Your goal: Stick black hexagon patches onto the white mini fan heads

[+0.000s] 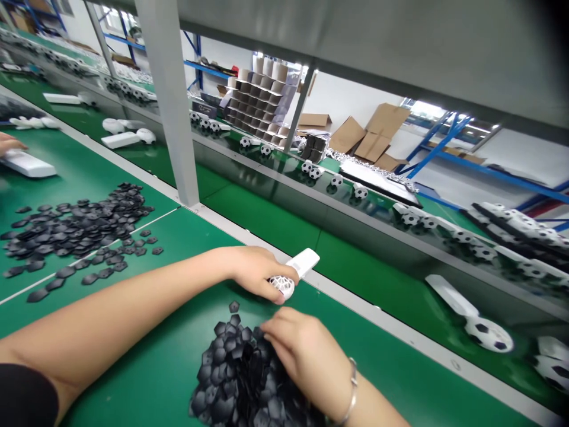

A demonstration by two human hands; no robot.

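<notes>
My left hand (262, 273) reaches across the green table and grips the round head of a white handheld piece with a football-shaped end (304, 261). White ribs show on that head, and its flat handle points away, over the metal edge strip. Below it, my right hand (306, 356) is at the upper right of a pile of black pentagon pieces (231, 373). Its thumb and fingertips are pinched together at a dark pentagon piece (258, 333). Part of the pile is hidden behind this hand, which has a bracelet at the wrist.
A second pile of black pentagon pieces (89, 228) lies to the left. Another person's hand (9, 143) holds a white piece (31, 164) there. Beyond the edge strip runs a green conveyor (267, 219) carrying finished-looking football pieces (489, 333). A grey post (166, 107) stands at the strip.
</notes>
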